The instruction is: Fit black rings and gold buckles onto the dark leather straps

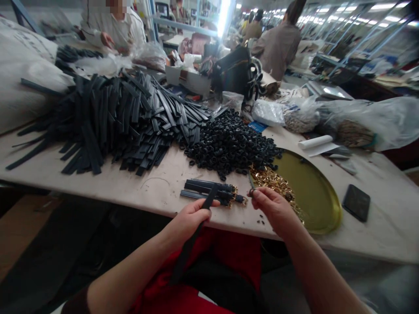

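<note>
A long black strap [194, 239] is pinched in my left hand [195, 213], its upper end rising over the table edge and its lower part hanging toward my lap. My right hand [273, 208] has thumb and finger closed on a small black loop [252, 192]. Between and just beyond my hands lie several black straps [199, 186] with gold buckles [235, 192] at their right ends. Behind my right hand, gold buckles [275, 182] are heaped at the left side of a yellow-green oval tray [322, 192].
A big pile of black straps [111, 113] covers the left of the table, beside a heap of black loops [231, 141]. A phone [356, 203] lies at the right. Plastic bags [386, 117] and a black bag [231, 72] stand farther back. Other people work beyond.
</note>
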{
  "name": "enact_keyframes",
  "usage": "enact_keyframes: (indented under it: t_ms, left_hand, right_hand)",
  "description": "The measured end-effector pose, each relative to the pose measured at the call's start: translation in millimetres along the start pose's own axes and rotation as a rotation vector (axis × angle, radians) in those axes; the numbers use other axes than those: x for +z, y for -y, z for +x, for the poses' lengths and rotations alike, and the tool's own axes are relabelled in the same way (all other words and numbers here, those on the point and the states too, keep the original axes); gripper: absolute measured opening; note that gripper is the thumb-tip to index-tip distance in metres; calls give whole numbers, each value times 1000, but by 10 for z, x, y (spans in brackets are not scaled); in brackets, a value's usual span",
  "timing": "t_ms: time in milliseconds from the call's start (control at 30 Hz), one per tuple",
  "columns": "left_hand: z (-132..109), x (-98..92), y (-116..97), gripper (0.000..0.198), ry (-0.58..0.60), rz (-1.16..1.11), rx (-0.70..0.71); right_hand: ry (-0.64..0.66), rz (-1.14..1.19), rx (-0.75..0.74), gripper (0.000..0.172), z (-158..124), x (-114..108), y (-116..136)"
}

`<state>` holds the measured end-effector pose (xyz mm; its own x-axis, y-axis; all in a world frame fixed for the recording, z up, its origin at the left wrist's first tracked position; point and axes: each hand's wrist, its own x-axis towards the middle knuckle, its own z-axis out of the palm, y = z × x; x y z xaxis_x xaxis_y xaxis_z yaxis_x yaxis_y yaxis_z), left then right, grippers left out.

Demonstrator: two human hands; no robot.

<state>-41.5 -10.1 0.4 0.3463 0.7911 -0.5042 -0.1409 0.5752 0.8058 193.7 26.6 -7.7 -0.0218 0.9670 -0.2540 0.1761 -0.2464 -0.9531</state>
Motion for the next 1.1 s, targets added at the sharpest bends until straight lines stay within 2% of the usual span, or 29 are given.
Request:
enact_keyframes:
  t_ms: [67,133,233,333,467,600,700,800,867,933,1033,1100]
  left_hand:
    - [-41,55,3,35,28,50,69]
    - [-85,103,6,35,36,178,175]
    - [-140,156,23,35,-8,394,341]
    - [-172,194,81,28,-38,461,382]
    - [-203,250,212,21,-85,455,335]
    - [-263,328,290,17,-87,343,174]
    - [-303,366,300,14,-24,224,66]
    - [-312,371,310,13,61,119,-37]
    - [-307,365,323,13,67,110,-85]
    - [-299,357,334,13,45,194,-73]
    - [-292,338,325,15,-23,468,96]
    - [-286,321,290,18,-24,582,194]
  right_hand:
    - [70,313,71,29,-140,189,19]
    - [106,524,134,28,-260,340,24]
    - [99,688,172,27,-409,493,11]
    - [88,787,153,27,-533,581,-24]
    - [105,762,103,28,-661,632,-68]
    - [49,691,75,25,-724,637,-93]
    - [1,683,107,23,-733,629,-110]
    - [32,736,154,26,-742,622,-127]
    - [63,759,178,29,-759,625,-138]
    - [65,738,172,29,-782,638,-151]
    - [36,587,113,25,-818,668,-167]
    - [18,477,50,23,-831,676,-169]
